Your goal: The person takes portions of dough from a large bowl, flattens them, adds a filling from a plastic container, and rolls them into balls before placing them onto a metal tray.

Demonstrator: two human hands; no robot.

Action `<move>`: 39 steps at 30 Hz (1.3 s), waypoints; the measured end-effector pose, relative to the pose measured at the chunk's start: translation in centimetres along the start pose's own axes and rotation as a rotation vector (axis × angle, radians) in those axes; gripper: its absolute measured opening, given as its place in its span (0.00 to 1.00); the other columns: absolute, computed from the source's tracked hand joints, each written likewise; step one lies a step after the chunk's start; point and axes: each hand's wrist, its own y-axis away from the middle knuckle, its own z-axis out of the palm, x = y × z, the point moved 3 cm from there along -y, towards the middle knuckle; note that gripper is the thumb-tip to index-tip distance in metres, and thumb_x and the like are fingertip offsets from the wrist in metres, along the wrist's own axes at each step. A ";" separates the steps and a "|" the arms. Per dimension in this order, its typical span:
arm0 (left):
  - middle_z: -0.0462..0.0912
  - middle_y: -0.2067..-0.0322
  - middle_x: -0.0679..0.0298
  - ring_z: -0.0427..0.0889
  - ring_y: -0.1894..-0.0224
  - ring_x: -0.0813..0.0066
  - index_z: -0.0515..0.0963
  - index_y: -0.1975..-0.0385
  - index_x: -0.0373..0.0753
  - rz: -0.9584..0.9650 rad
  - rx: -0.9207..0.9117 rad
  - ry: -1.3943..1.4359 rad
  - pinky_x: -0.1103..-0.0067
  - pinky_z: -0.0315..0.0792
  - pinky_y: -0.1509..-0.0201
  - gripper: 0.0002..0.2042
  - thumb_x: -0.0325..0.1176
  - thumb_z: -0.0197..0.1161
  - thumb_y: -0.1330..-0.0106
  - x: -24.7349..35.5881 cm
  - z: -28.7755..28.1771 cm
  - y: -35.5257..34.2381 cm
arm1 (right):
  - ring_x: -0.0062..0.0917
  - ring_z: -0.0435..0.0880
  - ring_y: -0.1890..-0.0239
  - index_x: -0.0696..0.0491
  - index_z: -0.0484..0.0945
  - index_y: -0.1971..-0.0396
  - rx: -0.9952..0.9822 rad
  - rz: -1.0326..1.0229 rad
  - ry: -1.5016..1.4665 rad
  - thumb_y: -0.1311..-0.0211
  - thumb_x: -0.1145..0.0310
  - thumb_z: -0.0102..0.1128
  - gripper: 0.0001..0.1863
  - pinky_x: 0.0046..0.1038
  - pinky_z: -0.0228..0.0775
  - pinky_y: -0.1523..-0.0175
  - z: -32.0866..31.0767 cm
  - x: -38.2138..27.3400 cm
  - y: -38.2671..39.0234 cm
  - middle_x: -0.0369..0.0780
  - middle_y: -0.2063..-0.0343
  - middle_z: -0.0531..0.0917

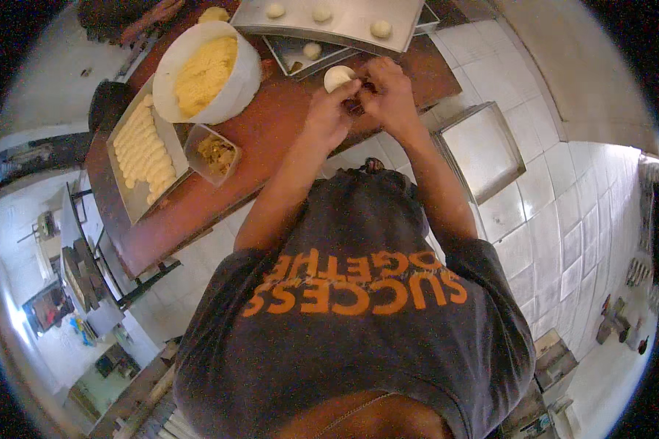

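Observation:
A round, pale piece of dough point(338, 77) is in my left hand point(331, 118), its thumb and fingers bent around the lower side. Close against it, my right hand point(389, 91) has its fingers curled in; whether something small is between them is hidden. Both hands are above the near part of the reddish-brown table point(285, 139). Just beyond them, a metal tray point(344, 36) carries several round dough balls point(380, 28) set apart. Partly under it, a second tray point(293, 67) shows another dough ball point(312, 51).
Left on the table stand a white tub point(245, 77) of yellow crumbly mixture, a long tray point(135, 208) with rows of pale yellow pieces, and a clear container point(227, 172) of brown filling. Another person's arm point(150, 20) shows at far left. Right of the table sits a square metal tray point(483, 150).

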 end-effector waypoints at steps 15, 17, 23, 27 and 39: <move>0.74 0.65 0.67 0.74 0.64 0.76 0.70 0.61 0.40 0.131 0.038 0.098 0.78 0.70 0.62 0.11 0.35 0.57 0.42 3.2 -1.6 0.7 | 0.40 0.72 0.68 0.54 0.75 0.70 0.106 -0.216 0.020 0.63 0.73 0.59 0.13 0.35 0.65 0.60 3.4 -3.4 -1.6 0.42 0.74 0.76; 0.75 0.66 0.68 0.74 0.65 0.77 0.70 0.61 0.41 0.109 0.029 0.184 0.78 0.70 0.63 0.11 0.35 0.57 0.42 2.8 -1.2 0.8 | 0.39 0.71 0.68 0.54 0.74 0.70 0.069 -0.180 0.020 0.63 0.73 0.59 0.14 0.35 0.65 0.60 2.8 -3.1 -1.7 0.42 0.73 0.75; 0.75 0.67 0.68 0.74 0.65 0.76 0.72 0.62 0.42 0.145 0.035 0.125 0.78 0.70 0.64 0.11 0.34 0.60 0.44 3.1 -1.3 0.4 | 0.40 0.71 0.67 0.54 0.73 0.71 0.139 -0.227 0.098 0.64 0.73 0.60 0.14 0.35 0.65 0.60 2.0 -3.7 -1.7 0.44 0.72 0.74; 0.75 0.67 0.67 0.73 0.66 0.75 0.72 0.63 0.40 0.139 0.049 0.010 0.77 0.70 0.64 0.12 0.35 0.61 0.45 3.1 0.1 1.3 | 0.36 0.72 0.67 0.54 0.74 0.72 0.034 -0.050 -0.039 0.64 0.75 0.61 0.13 0.33 0.66 0.61 1.3 -3.3 -2.1 0.42 0.73 0.75; 0.74 0.67 0.65 0.72 0.63 0.74 0.71 0.64 0.37 0.108 0.084 0.285 0.76 0.69 0.58 0.14 0.37 0.61 0.45 2.3 -0.6 0.5 | 0.39 0.70 0.64 0.54 0.73 0.72 0.083 -0.203 0.040 0.63 0.71 0.60 0.12 0.37 0.61 0.57 2.0 -3.0 -1.5 0.41 0.71 0.74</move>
